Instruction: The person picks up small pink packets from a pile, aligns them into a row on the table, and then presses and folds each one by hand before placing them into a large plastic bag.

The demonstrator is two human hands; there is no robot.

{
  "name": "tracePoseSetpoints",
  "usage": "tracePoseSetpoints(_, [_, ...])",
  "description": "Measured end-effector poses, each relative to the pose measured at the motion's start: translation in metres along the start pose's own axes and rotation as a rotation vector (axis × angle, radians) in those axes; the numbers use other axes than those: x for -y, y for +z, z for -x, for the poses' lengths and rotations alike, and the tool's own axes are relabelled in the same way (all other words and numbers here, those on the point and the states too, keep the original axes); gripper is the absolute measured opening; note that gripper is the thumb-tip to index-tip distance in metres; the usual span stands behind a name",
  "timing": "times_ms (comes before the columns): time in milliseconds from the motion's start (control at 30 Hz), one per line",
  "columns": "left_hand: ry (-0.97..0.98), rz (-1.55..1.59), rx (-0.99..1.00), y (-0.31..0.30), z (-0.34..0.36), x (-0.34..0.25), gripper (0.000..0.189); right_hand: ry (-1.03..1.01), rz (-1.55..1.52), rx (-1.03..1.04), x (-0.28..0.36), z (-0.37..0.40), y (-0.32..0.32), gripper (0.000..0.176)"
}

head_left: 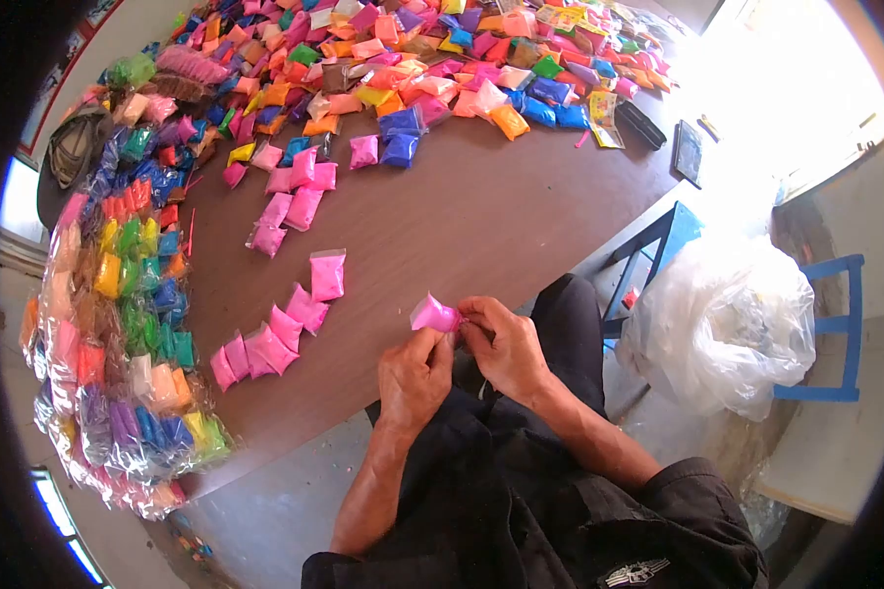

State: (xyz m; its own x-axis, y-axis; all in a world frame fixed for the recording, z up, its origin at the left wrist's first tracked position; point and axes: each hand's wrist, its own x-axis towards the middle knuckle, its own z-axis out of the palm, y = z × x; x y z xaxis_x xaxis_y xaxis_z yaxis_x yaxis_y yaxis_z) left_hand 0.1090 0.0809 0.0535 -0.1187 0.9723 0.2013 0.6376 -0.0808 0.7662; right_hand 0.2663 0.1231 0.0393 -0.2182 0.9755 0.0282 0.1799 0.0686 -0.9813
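Between my two hands, over the table's near edge, is a small clear packet with pink filling (435, 314). My left hand (414, 378) is closed on its lower side, the thumb and fingers pressed together. My right hand (504, 344) pinches the packet's right end; the fingertips partly hide what they grip there. To the left, a row of pink packets (268, 348) lies on the brown table (383, 255), some overlapping. Farther back lies a second cluster of pink packets (303, 209).
A large heap of many-coloured packets (442, 64) covers the far side. Bundled packets in clear bags (118, 334) line the left edge. At right are a black case (641, 126), a phone-like device (692, 152), and a white plastic bag (727, 324) on a blue chair (845, 329).
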Motion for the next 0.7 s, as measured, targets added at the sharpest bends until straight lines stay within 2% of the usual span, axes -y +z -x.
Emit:
tracePoseSetpoints(100, [0.011, 0.042, -0.007, 0.002, 0.006, 0.005, 0.022, 0.032, -0.031, -0.007, -0.002, 0.001, 0.000, 0.022])
tracePoseSetpoints(233, [-0.078, 0.067, -0.031, -0.006, 0.011, 0.003, 0.020, 0.058, -0.013, -0.019, 0.004, 0.001, 0.000, 0.023])
tracePoseSetpoints(333, [-0.100, 0.027, -0.062, -0.014, 0.009, 0.006, 0.018, -0.153, 0.084, -0.095, -0.005, -0.002, 0.006, 0.024])
tracePoseSetpoints(433, [-0.086, 0.018, -0.060, -0.014, 0.006, 0.015, 0.017, -0.119, 0.136, -0.108, -0.005, 0.000, 0.004, 0.023])
tracePoseSetpoints(533, [-0.076, 0.032, -0.078, -0.014, 0.005, 0.016, 0.017, -0.091, 0.268, -0.078, 0.012, -0.001, -0.011, 0.018])
tracePoseSetpoints(667, [-0.073, 0.057, -0.142, -0.013, 0.002, 0.018, 0.018, -0.067, 0.291, -0.100, -0.002, -0.002, -0.028, 0.010])
tracePoseSetpoints(700, [-0.066, 0.057, -0.157, -0.013, 0.001, 0.018, 0.018, -0.129, 0.298, -0.103, -0.002, -0.002, -0.029, 0.007])
